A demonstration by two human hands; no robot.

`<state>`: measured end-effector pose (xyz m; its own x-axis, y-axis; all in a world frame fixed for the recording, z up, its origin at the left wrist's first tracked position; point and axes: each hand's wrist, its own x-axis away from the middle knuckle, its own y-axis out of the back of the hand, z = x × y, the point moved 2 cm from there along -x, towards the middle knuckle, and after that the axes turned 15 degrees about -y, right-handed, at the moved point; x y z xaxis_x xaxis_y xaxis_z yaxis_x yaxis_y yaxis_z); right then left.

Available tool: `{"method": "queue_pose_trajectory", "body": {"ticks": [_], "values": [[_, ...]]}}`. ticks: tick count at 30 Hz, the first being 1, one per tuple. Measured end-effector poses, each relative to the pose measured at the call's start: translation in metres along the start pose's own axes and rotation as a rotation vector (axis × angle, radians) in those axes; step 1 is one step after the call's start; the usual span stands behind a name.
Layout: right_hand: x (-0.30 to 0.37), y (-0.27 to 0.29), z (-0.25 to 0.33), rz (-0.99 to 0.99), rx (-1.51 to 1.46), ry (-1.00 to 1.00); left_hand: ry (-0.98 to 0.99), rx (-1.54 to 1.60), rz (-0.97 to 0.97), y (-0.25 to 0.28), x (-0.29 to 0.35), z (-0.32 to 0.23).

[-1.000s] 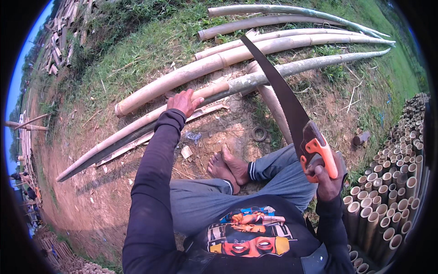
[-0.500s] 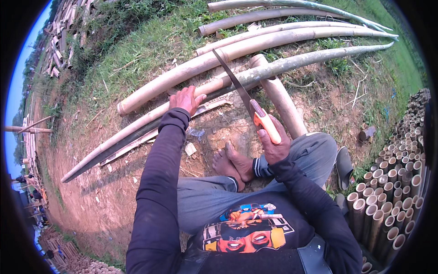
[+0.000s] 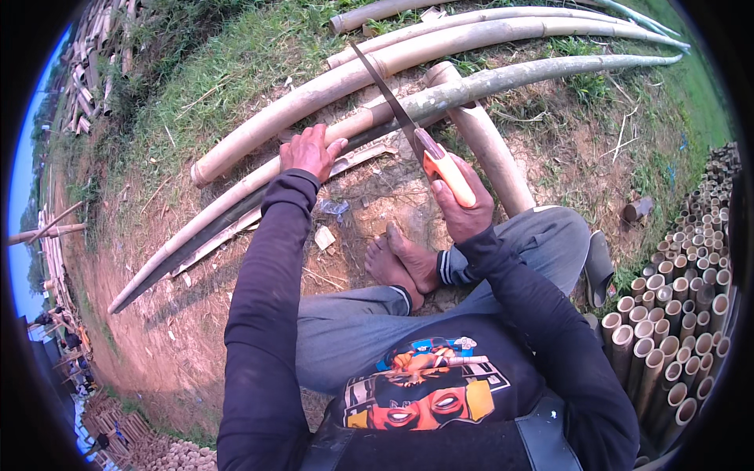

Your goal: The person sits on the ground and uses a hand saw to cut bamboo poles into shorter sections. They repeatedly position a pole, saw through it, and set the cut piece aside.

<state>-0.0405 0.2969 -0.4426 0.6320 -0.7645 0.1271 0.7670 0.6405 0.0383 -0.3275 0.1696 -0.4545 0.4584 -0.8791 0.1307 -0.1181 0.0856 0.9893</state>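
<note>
A long bamboo pole slants from the lower left to the upper right in front of my crossed legs. My left hand is wrapped over its pale part, left of the middle. In my right hand is a handsaw, gripped by its orange handle. The dark blade lies across the pole to the right of my left hand, where the pale surface meets the mottled green-grey one. Its tip reaches past the thick bamboo pole behind. How deep the teeth sit cannot be seen.
A short bamboo piece props the pole from beneath. Further bamboo poles lie behind. My bare feet rest close to the saw. Many cut bamboo tubes stand bundled at the right, near a dark sandal.
My right hand has pushed the saw forward, its tip now farther beyond the thick pole. My left hand keeps its place on the bamboo pole. The view has shifted slightly.
</note>
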Motion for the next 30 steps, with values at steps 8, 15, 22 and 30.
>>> {"method": "queue_pose_trajectory", "body": {"ticks": [8, 15, 22, 30], "values": [[0.049, 0.027, 0.006, 0.088, -0.146, 0.031, 0.012, 0.004, 0.037, -0.001, -0.001, 0.001], [-0.025, -0.008, -0.021, -0.009, -0.003, 0.073, 0.037, 0.016, 0.042, 0.001, -0.002, -0.001], [0.042, 0.031, 0.004, 0.103, -0.172, -0.057, -0.002, -0.017, -0.055, -0.005, 0.003, 0.000], [-0.015, -0.009, -0.010, -0.060, 0.019, 0.059, 0.023, -0.018, -0.001, 0.001, 0.001, -0.002]]}}
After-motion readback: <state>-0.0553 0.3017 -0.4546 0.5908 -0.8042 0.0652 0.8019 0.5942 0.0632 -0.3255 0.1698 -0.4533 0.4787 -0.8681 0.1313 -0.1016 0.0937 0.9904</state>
